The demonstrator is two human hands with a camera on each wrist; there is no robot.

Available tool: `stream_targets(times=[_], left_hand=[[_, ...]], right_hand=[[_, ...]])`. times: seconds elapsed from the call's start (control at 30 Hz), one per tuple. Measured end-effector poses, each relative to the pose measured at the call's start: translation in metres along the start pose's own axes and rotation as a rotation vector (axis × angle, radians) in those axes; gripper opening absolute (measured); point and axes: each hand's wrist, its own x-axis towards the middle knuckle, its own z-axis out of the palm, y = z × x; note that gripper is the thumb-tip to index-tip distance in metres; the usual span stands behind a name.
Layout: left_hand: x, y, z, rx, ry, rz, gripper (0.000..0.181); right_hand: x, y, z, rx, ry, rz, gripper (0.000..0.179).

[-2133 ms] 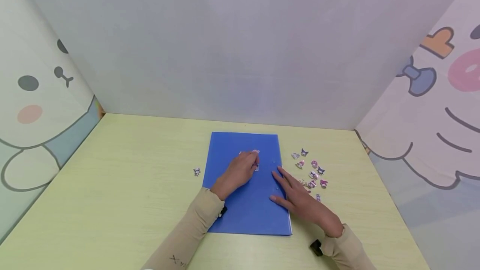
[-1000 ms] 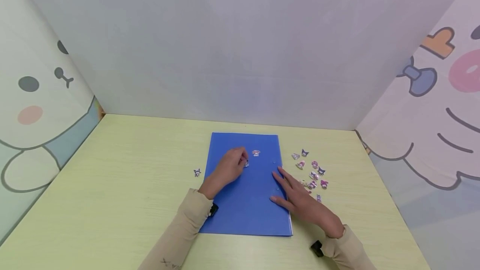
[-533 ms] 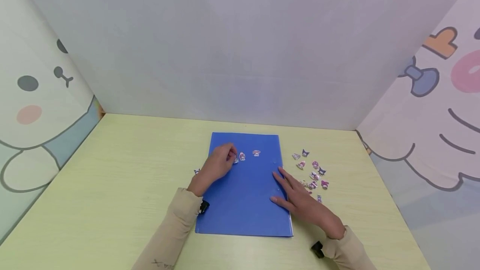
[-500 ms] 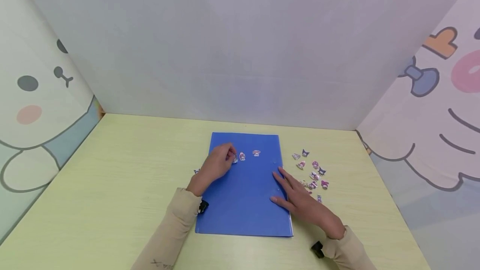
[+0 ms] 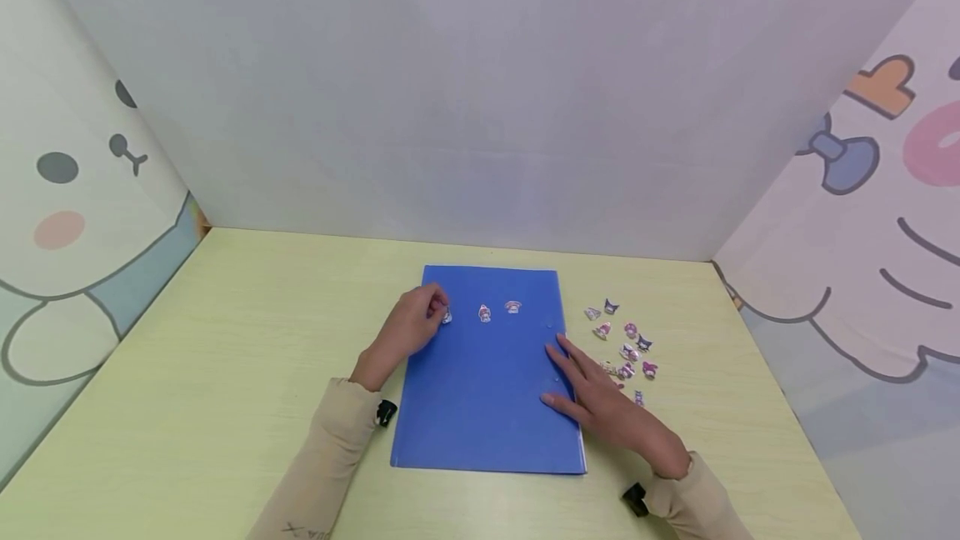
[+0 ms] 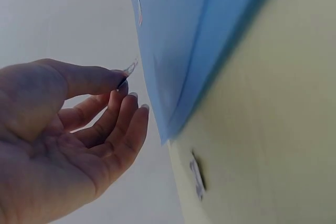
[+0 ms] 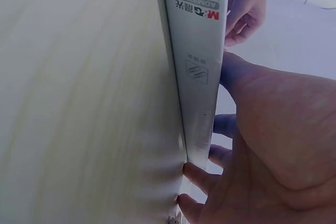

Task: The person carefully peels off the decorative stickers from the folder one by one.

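A blue folder (image 5: 487, 407) lies flat on the table. Between thumb and fingertip, my left hand (image 5: 405, 325) pinches a small cartoon sticker (image 5: 447, 316) over the folder's upper left part; the left wrist view shows this sticker held slightly above the cover. Two more stickers, one with a red top (image 5: 484, 313) and a pinkish one (image 5: 513, 307), lie on the folder to the right of that hand. My right hand (image 5: 603, 402) rests on the folder's right edge with fingers spread, against the white spine (image 7: 199, 98) seen in the right wrist view.
Several loose purple and pink stickers (image 5: 628, 352) are scattered on the table right of the folder, some partly behind the right hand. One sticker (image 6: 197, 176) lies on the table left of the folder. A pale wall (image 5: 480, 107) stands behind the table.
My left hand has moved left across the folder with the pinched sticker, uncovering the two stickers on the cover and now hiding the table sticker in the head view. My right hand stays put.
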Motion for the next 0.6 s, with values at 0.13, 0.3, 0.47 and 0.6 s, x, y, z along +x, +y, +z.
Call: stream_targets(times=[0.13,0.3,0.47,0.6], left_hand=[[-0.001,-0.008,-0.007,0.001,0.0,-0.017,0.005],[-0.001,-0.017,-0.017,0.007,-0.003,-0.064,0.007],[-0.003,-0.025,-0.025,0.033,-0.004,-0.097,0.006],[-0.005,-0.032,-0.031,0.063,0.003,-0.108,0.006]], right_hand=[[0.0,0.0,0.0,-0.003,0.0,-0.001,0.073],[0.0,0.0,0.0,-0.003,-0.002,0.001,0.073],[0.0,-0.001,-0.001,0.0,-0.004,0.001,0.073],[0.0,-0.001,-0.001,0.006,-0.004,0.002,0.073]])
